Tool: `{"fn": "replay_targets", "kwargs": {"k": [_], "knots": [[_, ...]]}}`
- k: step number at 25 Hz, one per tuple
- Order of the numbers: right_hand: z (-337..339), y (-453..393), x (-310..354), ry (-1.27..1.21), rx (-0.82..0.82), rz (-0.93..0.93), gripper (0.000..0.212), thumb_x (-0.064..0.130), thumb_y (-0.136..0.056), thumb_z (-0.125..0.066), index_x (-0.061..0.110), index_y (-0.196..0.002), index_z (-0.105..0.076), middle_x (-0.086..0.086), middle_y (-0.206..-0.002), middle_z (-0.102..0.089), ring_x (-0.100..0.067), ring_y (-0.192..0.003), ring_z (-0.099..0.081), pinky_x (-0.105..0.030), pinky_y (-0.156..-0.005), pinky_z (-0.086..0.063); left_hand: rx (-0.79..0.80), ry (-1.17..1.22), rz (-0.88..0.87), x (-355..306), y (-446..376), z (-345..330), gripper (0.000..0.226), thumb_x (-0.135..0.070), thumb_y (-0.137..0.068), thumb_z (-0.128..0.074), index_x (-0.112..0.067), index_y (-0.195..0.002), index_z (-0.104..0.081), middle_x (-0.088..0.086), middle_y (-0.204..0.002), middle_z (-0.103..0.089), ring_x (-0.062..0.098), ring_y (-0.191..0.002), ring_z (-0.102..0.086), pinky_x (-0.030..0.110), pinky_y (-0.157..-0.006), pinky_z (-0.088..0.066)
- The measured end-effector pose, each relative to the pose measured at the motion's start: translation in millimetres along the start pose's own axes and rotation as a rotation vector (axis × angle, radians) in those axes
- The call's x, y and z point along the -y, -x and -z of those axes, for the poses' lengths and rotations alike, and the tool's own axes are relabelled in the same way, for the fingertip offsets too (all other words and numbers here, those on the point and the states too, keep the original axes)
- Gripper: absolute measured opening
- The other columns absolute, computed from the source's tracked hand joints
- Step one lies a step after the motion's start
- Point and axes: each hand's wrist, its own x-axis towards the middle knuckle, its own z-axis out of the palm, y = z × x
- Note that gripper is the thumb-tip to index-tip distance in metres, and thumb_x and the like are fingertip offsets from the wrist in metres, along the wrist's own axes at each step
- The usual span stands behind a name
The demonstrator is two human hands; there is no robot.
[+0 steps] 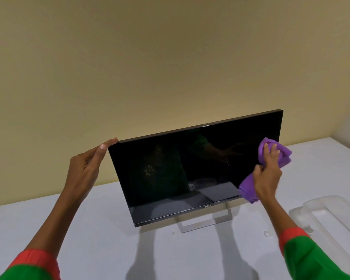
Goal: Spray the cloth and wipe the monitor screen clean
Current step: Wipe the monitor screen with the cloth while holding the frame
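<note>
The right hand [268,174] grips the bunched purple cloth [279,152] against the monitor [170,168] screen's right edge to wipe it; the left hand [87,168], fingers straight, braces the top-left corner, likely steadying it on the worktop [69,229].

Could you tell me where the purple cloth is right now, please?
In the head view, the cloth is bunched in the right hand, pressed against the right edge of the monitor screen, above the white table.
</note>
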Motion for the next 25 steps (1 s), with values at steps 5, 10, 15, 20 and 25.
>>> {"fn": "replay_targets", "kwargs": {"k": [5,10,15,20,25], "knots": [[-33,44,52,-0.073,0.038,-0.174,0.071,-0.013,-0.084,-0.042,0.013,-0.147,-0.023,-0.007,-0.158,-0.01,-0.026,-0.145,-0.006,-0.041,-0.117,-0.019,-0.018,-0.008,-0.004,-4,1,-2,0.033,-0.042,-0.096,-0.037,-0.036,-0.116,-0.063,-0.006,-0.049,-0.012,0.01,-0.042,-0.013,0.022,-0.049,-0.021],[-64,101,100,-0.066,0.142,-0.168,0.075,-0.014,-0.085,-0.038,0.016,-0.148,-0.012,-0.004,-0.159,0.001,-0.025,-0.145,0.003,-0.043,-0.115,-0.02,-0.005,-0.006,-0.016,-8,2,0,0.034,-0.037,-0.097,-0.038,-0.029,-0.117,-0.063,0.002,-0.057,-0.013,0.01,-0.04,-0.012,0.007,-0.039,-0.021],[-90,156,146,-0.081,0.282,-0.102,0.077,-0.013,-0.085,-0.037,0.019,-0.149,-0.008,0.004,-0.155,0.014,-0.016,-0.141,0.012,-0.044,-0.115,-0.025,0.013,0.005,-0.009,-6,3,2,0.032,-0.037,-0.097,-0.039,-0.032,-0.117,-0.063,0.002,-0.054,-0.015,0.01,-0.038,-0.014,0.011,-0.037,-0.018],[-116,219,176,-0.08,0.453,0.195,0.09,-0.019,-0.074,-0.037,0.024,-0.149,-0.01,0.006,-0.155,0.014,-0.017,-0.143,0.019,-0.045,-0.119,-0.01,0.024,0.005,0.002,-7,3,3,0.032,-0.037,-0.096,-0.039,-0.03,-0.118,-0.062,-0.004,-0.045,-0.019,0.012,-0.037,-0.017,0.01,-0.038,-0.022],[-133,241,146,0.315,0.481,0.754,0.096,-0.013,-0.062,-0.059,0.015,-0.146,-0.023,-0.005,-0.158,-0.011,-0.022,-0.145,0.004,-0.055,-0.113,-0.004,0.047,0.012,0.005,-14,6,8,0.031,-0.034,-0.096,-0.041,-0.029,-0.118,-0.062,0.011,-0.09,-0.065,0.024,-0.061,-0.059,0.039,-0.061,-0.046]]}}
